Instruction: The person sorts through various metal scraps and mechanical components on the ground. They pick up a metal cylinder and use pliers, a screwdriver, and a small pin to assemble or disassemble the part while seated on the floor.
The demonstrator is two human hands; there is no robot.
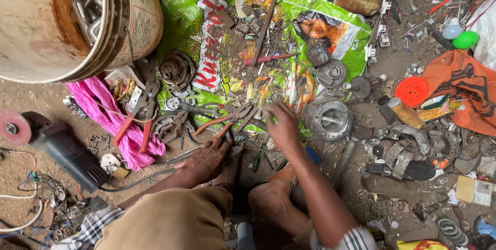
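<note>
I look down at a dirt floor strewn with tools and metal parts on a green printed sack [181, 22]. My left hand [206, 159] lies low on the ground, fingers resting on a dark metal part beside red-handled pliers [219, 122]. My right hand [281, 126] reaches forward over the sack's near edge, fingers curled on a small green-tipped tool; what it grips is partly hidden. A grey round metal housing [327, 119] sits just right of that hand. My bare foot [271, 198] shows between my arms.
A large dirty bucket [129, 17] with metal pieces stands at top left. An angle grinder [62, 149] with cable lies left, next to pink cloth [103, 113] and orange-handled cutters [139, 118]. An orange lid [412, 91], orange cloth [465, 89] and scrap parts crowd the right.
</note>
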